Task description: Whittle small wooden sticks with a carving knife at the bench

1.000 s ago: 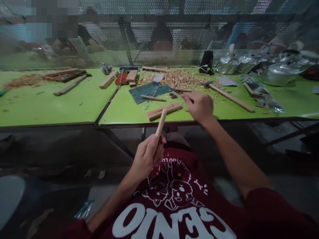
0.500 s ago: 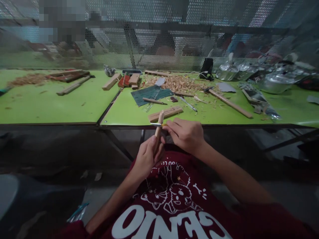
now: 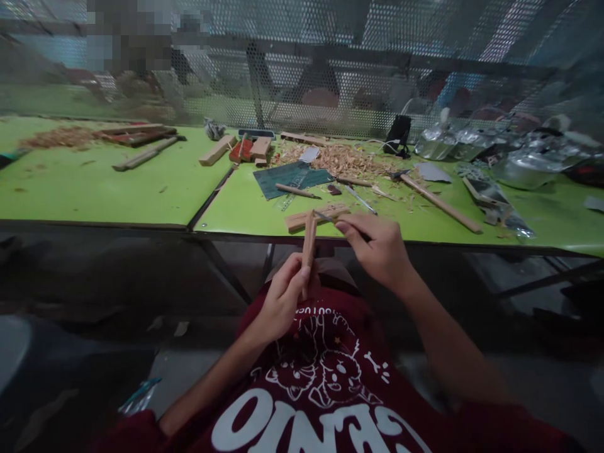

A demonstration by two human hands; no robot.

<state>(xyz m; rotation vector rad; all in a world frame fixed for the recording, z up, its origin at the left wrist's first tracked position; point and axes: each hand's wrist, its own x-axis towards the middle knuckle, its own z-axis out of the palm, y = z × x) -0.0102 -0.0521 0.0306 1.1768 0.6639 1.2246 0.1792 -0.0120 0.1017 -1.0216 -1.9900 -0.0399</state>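
Upright in my left hand (image 3: pixel 285 292) is a narrow wooden piece (image 3: pixel 309 242), its lower part wrapped by my fingers. My right hand (image 3: pixel 377 248) grips a thin carving knife (image 3: pixel 325 217), whose blade points left at the top end of the wooden piece. Most of the knife's handle is hidden inside my fingers. Just behind the wooden piece, a flat wooden block (image 3: pixel 295 221) lies at the table's front edge.
The green table (image 3: pixel 245 217) bears wood shavings (image 3: pixel 353 160), a dark green sheet (image 3: pixel 268 181), a pen (image 3: pixel 361 199) and a hammer (image 3: pixel 443 204). Foil-wrapped objects (image 3: pixel 528 163) stand at the right, before a perforated metal screen (image 3: pixel 292 82).
The knife has moved from the side of the wooden piece up to its top end. My right hand has shifted right, and the wooden piece stands more upright.
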